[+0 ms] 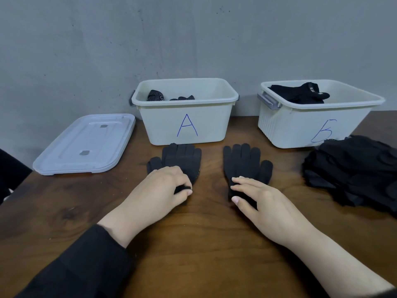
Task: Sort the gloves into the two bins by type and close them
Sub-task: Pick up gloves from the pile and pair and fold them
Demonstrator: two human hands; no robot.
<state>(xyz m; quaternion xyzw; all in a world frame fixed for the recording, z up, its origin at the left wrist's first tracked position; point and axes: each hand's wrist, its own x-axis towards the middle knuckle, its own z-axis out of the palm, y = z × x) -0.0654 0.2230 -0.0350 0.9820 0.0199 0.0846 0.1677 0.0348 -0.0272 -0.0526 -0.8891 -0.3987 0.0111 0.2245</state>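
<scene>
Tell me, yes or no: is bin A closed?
No. Bin A stands open, and a lid lies on the table beside it.

Across the lower two thirds of the frame we see a bench (204, 244) of dark brown wood, its grain running in streaks and whorls, with a darker knot-like patch toward the lower left. Behind it, filling the upper part of the frame, we see a grey wall (86, 50) with a rough, mottled surface, flecked with small dark specks and a few faint scratches. The bench's far edge meets this wall. At the far left edge of the frame, beside the bench's corner, we make out a dark shape (10, 171) that is cut off by the frame; we cannot tell what it is.
</scene>
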